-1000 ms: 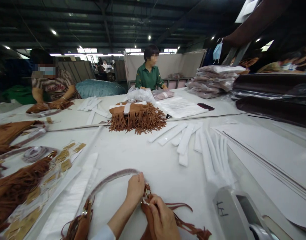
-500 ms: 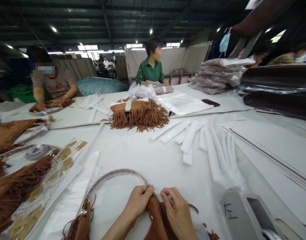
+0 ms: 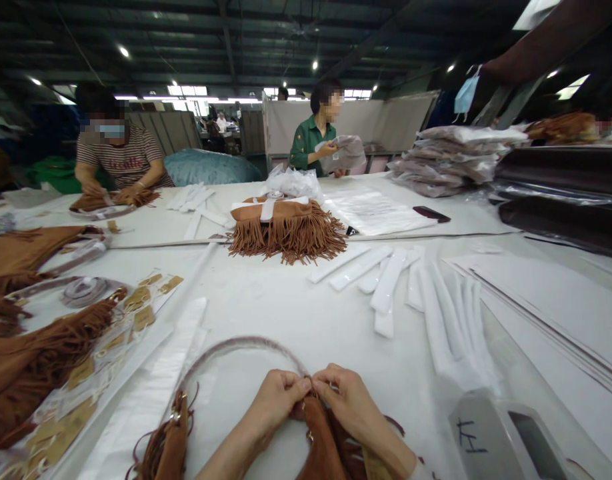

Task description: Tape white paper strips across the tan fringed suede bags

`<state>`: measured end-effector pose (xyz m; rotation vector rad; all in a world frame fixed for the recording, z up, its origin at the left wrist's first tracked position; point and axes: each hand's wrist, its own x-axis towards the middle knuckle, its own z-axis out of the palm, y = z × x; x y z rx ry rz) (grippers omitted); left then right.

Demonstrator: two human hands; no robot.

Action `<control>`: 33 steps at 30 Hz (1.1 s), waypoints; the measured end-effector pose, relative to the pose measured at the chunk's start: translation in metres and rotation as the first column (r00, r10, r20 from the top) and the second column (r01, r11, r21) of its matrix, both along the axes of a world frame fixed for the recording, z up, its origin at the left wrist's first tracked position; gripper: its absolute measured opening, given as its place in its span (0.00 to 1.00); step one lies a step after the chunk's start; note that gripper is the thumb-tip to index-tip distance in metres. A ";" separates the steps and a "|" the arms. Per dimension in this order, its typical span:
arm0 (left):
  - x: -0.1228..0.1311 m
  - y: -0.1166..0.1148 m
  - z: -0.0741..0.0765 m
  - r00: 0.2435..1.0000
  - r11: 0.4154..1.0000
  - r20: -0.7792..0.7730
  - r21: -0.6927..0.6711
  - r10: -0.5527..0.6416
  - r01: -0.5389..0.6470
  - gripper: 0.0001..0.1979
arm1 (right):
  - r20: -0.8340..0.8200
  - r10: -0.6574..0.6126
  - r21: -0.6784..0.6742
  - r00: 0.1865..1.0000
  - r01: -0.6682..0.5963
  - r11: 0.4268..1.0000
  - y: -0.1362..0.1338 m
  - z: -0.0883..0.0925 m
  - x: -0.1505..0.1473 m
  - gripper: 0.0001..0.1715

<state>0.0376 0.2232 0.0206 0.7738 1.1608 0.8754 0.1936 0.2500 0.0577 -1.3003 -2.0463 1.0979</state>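
Observation:
A brown suede handbag [image 3: 322, 440] lies at the near edge of the table, its lower part cut off by the frame. Its wrapped handle [image 3: 246, 341] arches up and over to the left side, where metal rings and loose fringe [image 3: 162, 433] show. My left hand [image 3: 281, 395] pinches the right end of the handle where it joins the bag. Fingertips of my right hand [image 3: 343, 393] press together at the same spot, touching the left hand's. Any small piece between them is hidden. Part of a tan tag [image 3: 376, 463] shows below my right wrist.
White foam strips [image 3: 386, 287] lie ahead to the right, near a grey dispenser [image 3: 486, 433]. Tan tags [image 3: 143, 317] and fringed bags [image 3: 46, 360] cover the left. A wrapped fringed bag [image 3: 286, 227] sits ahead. Two co-workers stand across the table, one holding a bagged item [image 3: 343, 152].
My right hand has moved in to meet my left at the handle's end, fingers now pinched. The view shifted slightly left. The co-worker in green has lifted a bagged item.

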 end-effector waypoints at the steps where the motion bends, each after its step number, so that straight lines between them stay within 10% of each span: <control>1: -0.001 0.000 -0.001 1.000 1.000 -0.022 0.012 -0.003 0.003 0.28 | -0.005 -0.007 -0.002 1.000 0.007 1.000 -0.001 0.000 0.000 0.18; 8: -0.020 -0.013 0.039 0.887 0.940 -0.440 0.341 0.138 0.023 0.18 | -0.073 -0.085 0.031 0.994 0.087 0.996 -0.007 0.014 0.006 0.13; 13: -0.025 -0.006 0.072 0.886 0.831 -0.431 0.546 0.172 0.105 0.16 | -0.124 -0.057 0.027 0.991 0.061 0.998 -0.008 0.031 -0.008 0.11; 23: -0.012 0.006 0.052 0.945 0.898 -0.326 0.415 -0.003 0.146 0.08 | -0.372 -0.205 -0.301 0.905 0.091 0.949 -0.007 0.023 -0.010 0.22; 29: -0.005 0.004 0.050 0.900 0.816 -0.422 0.554 0.107 0.163 0.11 | -0.344 -0.291 -0.358 0.893 0.162 0.919 -0.005 0.016 -0.008 0.27; 33: -0.001 0.006 0.047 0.927 0.868 -0.350 0.493 0.138 0.057 0.12 | -0.331 -0.317 -0.369 0.889 0.187 0.911 -0.005 0.015 -0.009 0.27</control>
